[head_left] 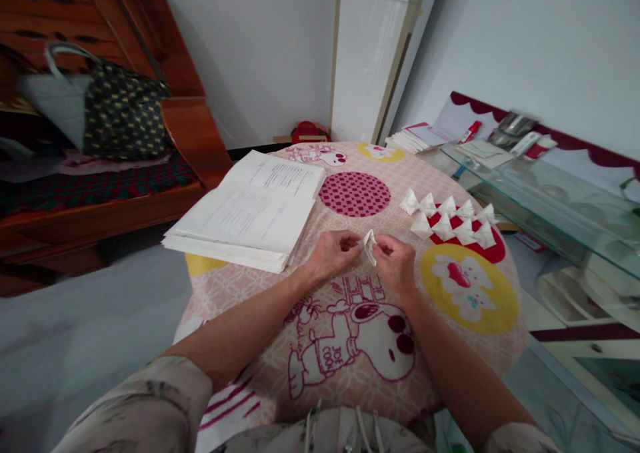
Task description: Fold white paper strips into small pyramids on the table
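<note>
A small folded piece of white paper (pixel 370 247) is held up over the table between my two hands. My left hand (pixel 334 252) pinches its left side with thumb and fingers. On the opposite side, my right hand (pixel 396 261) grips the right edge. To the right, several folded white paper pyramids (pixel 443 227) stand in two rows on the tablecloth. An open book (pixel 250 213) with printed pages lies to the left of my hands.
The round table wears a patterned tablecloth (pixel 345 353). A glass shelf (pixel 550 193) with cups and papers adjoins it at right. A paper stack (pixel 417 138) sits at the back edge. A wooden bench (pixel 185 133) with a dark patterned bag (pixel 125 113) stands at left.
</note>
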Demonstrator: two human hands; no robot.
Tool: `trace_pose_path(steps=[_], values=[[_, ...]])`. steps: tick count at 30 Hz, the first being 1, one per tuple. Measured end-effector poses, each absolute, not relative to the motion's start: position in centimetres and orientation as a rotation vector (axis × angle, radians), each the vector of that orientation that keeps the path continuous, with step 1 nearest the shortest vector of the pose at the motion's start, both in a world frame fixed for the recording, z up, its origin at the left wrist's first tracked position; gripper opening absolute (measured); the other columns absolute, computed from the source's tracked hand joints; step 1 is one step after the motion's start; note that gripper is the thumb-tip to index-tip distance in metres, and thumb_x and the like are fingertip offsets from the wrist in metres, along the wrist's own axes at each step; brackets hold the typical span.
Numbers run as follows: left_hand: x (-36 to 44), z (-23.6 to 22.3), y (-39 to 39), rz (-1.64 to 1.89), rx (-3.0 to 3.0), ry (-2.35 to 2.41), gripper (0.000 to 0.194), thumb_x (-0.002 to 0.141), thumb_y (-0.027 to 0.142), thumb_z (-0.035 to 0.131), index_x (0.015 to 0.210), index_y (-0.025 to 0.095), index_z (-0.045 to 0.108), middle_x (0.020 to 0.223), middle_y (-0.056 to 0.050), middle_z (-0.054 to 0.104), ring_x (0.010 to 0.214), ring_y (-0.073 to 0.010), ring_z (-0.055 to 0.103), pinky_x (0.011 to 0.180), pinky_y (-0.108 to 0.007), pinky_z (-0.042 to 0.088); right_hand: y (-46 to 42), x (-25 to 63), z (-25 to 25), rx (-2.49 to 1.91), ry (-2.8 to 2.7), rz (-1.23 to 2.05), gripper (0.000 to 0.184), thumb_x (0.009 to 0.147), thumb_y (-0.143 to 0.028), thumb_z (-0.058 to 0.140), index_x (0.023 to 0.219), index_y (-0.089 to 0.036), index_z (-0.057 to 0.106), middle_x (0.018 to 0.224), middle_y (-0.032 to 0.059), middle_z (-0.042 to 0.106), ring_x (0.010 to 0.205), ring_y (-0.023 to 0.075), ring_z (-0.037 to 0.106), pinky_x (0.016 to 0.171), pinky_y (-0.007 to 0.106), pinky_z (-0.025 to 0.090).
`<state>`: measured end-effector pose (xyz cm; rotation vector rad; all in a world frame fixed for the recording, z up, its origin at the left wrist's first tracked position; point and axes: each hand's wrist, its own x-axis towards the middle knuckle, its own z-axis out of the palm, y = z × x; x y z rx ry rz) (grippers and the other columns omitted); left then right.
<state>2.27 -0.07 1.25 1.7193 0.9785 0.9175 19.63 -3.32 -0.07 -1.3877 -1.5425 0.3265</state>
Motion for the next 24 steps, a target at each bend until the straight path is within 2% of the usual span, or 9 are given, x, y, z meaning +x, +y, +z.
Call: trace_pose_path(steps=[3, 9, 13, 20, 24], values=[[2.37, 1.31, -0.02, 0.935, 1.711, 0.955, 0.036, 0.084, 0.033, 0.068, 0.111, 0.011, 0.075, 0.097, -0.01, 0.078, 0.086, -0.0207, 0.072, 0.078, -0.029, 0.057, -3.36, 19.38, 0.15, -1.365, -1.583, 0.307, 0.024, 0.08, -0.021, 0.054, 0.085, -0.018, 0.077, 0.069, 0.0024, 0.072, 0.059, 0.0154, 0.061, 0.06, 0.026, 0.047], [2.75, 0.63, 0.34, 0.899, 1.73, 0.936, 0.023, 0.079, 0.016, 0.062, 0.096, 0.012, 0.076, 0.09, -0.007, 0.078, 0.081, -0.0174, 0.071, 0.073, -0.024, 0.054, -3.39, 19.08, 0.09, -1.388, -1.601, 0.272, 0.022, 0.08, -0.022, 0.055, 0.083, -0.018, 0.076, 0.07, 0.0034, 0.072, 0.06, 0.0161, 0.062, 0.061, 0.026, 0.048], [2.82, 0.73, 0.41, 0.912, 1.7, 0.93, 0.024, 0.078, 0.017, 0.063, 0.098, 0.012, 0.077, 0.094, -0.007, 0.079, 0.083, -0.0177, 0.071, 0.074, -0.025, 0.054, -3.19, 19.07, -0.2, -1.42, -1.613, 0.314, 0.019, 0.08, -0.024, 0.057, 0.078, -0.018, 0.075, 0.062, 0.0015, 0.068, 0.055, 0.0148, 0.059, 0.056, 0.025, 0.045], [2.68, 0.92, 0.35, 0.908, 1.706, 0.952, 0.037, 0.071, 0.007, 0.058, 0.104, 0.012, 0.076, 0.093, -0.006, 0.078, 0.079, -0.016, 0.07, 0.071, -0.024, 0.052, -3.21, 19.03, -0.05, -1.36, -1.491, 0.513, 0.032, 0.077, -0.021, 0.053, 0.09, -0.02, 0.082, 0.083, 0.006, 0.079, 0.071, 0.0206, 0.072, 0.068, 0.03, 0.056], [2.57, 0.81, 0.37, 0.902, 1.45, 0.834, 0.04, 0.071, 0.014, 0.068, 0.11, 0.011, 0.073, 0.098, -0.008, 0.076, 0.08, -0.0153, 0.068, 0.071, -0.024, 0.053, -3.34, 19.3, -0.08, -1.333, -1.474, 0.491, 0.033, 0.078, -0.021, 0.052, 0.09, -0.021, 0.083, 0.088, 0.006, 0.08, 0.076, 0.021, 0.073, 0.073, 0.032, 0.057]])
